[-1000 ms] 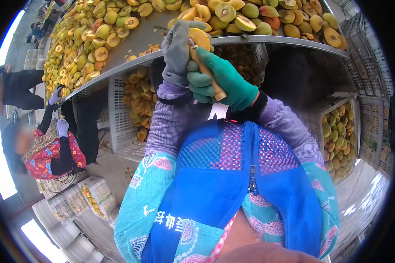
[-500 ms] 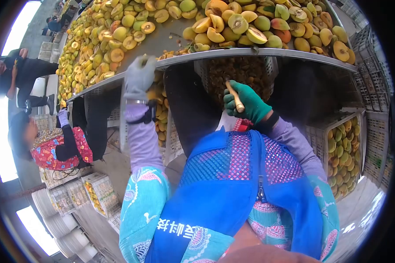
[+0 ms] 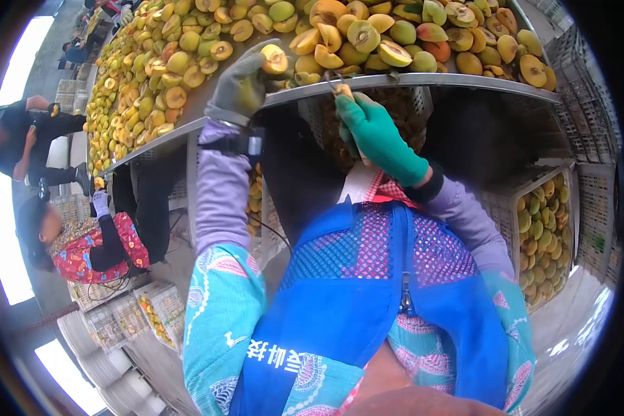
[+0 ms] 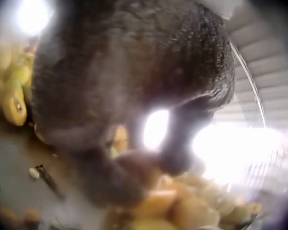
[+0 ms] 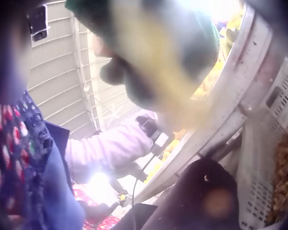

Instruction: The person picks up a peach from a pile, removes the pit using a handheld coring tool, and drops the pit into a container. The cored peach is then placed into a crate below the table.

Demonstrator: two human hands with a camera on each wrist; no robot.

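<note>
My left hand point(image 3: 239, 87), in a grey glove, holds a cut yellow stone-fruit half point(image 3: 275, 59) over the table's near edge, its cut face showing a paler middle. In the left wrist view the dark glove point(image 4: 129, 67) fills the upper part, blurred. To its right, my green-gloved right hand point(image 3: 381, 135) grips a wooden-handled tool point(image 3: 343, 89), whose curved metal tip points up at the table rim. The right wrist view shows the wooden handle point(image 5: 158, 57) as a blur across the glove. Around the left hand lie many fruit halves point(image 3: 322, 38).
A metal-rimmed table point(image 3: 451, 78) carries the fruit pile. Below it stands a crate point(image 5: 259, 177) of small brown pieces between my knees. A crate of greenish fruit point(image 3: 544, 239) is at right. Another person point(image 3: 97, 239) in a red patterned top works at left.
The hands were together at the fruit and tool, then parted. My left hand went left, then up over the table, now with a fruit half. The right hand dipped, then rose toward the rim.
</note>
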